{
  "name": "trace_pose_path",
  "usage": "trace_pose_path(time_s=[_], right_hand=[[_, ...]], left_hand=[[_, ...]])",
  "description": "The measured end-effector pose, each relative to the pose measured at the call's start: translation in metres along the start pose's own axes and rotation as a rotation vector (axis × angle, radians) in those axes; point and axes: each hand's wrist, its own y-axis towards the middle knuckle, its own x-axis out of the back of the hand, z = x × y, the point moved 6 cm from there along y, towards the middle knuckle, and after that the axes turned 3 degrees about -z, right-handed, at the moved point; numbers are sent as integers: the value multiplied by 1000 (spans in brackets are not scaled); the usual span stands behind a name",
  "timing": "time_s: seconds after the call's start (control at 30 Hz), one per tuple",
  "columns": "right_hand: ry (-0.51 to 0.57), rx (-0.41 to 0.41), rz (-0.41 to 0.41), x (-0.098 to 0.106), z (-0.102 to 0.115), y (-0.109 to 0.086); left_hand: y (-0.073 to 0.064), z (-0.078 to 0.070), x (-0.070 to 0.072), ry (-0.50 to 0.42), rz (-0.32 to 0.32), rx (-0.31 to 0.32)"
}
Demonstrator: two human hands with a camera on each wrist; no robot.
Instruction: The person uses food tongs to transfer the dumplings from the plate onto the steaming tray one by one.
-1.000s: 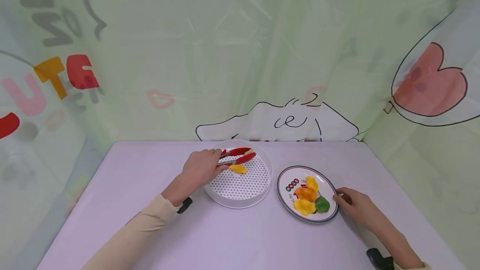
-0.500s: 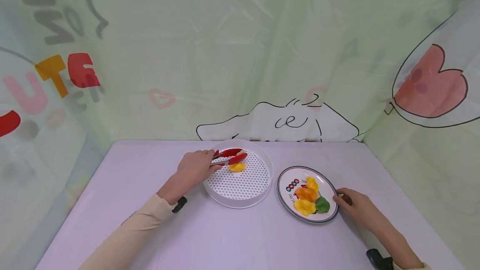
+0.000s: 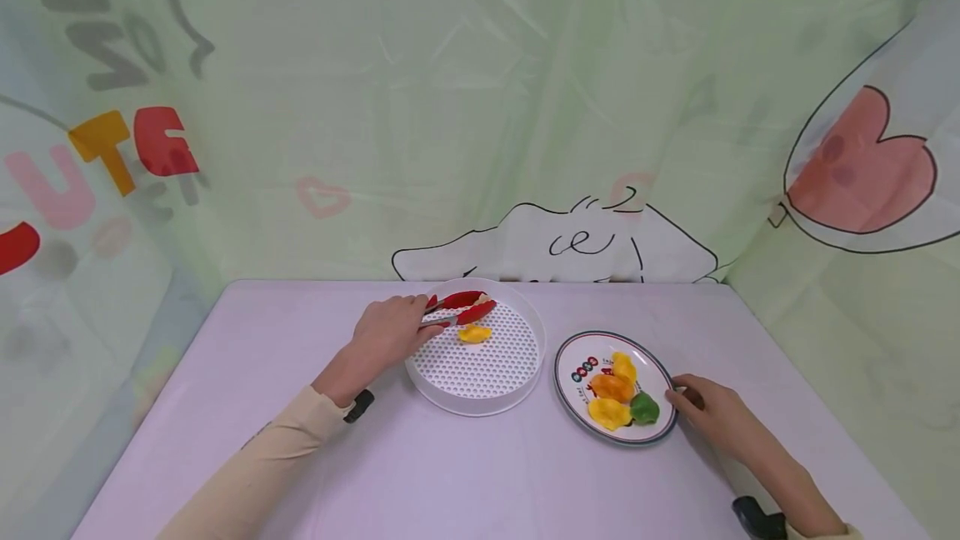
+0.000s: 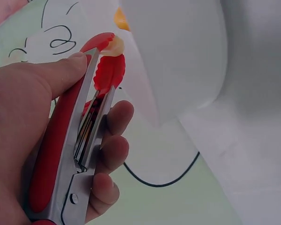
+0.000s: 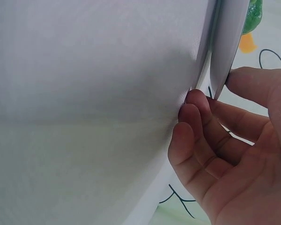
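Observation:
My left hand (image 3: 388, 332) grips metal tongs (image 4: 65, 145) with red handles and red scalloped tips. Between the tips sits a pale cream piece (image 4: 114, 47). The tongs reach over a round white perforated tray (image 3: 487, 373), where a yellow ruffled dumpling-like piece (image 3: 475, 334) lies just below the tips in the head view. On the right, my right hand (image 3: 716, 411) pinches the rim of a white plate (image 3: 652, 369) between thumb and forefinger. The plate bears two yellow pieces, an orange piece (image 3: 611, 387) and a green piece (image 3: 645, 408).
Both dishes stand on a table with a pale lilac cover (image 3: 465, 473). A printed green curtain (image 3: 360, 148) hangs behind the table's back edge and along both sides. The perforated tray stands close to that back edge, left of the plate.
My left hand and the tongs have shifted slightly left over the perforated tray, showing more of the yellow piece. My right hand and the plate have stayed in place.

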Motion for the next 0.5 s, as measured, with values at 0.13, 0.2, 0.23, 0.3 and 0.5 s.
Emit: trace_pose_path(time_s=[0.13, 0.2, 0.23, 0.3, 0.5], right_hand=[[-1, 1, -3, -1, -1, 0], [-2, -1, -2, -2, -2, 1], [-1, -2, -1, -2, -2, 1], [-1, -3, 1, -2, -2, 2], [-1, -8, 4, 0, 0, 1]], left_hand=[[0, -5, 6, 3, -6, -8], [0, -6, 8, 0, -11, -6], [-1, -6, 9, -2, -12, -4], [-2, -7, 12, -4, -14, 1], [-5, -19, 18, -27, -11, -23]])
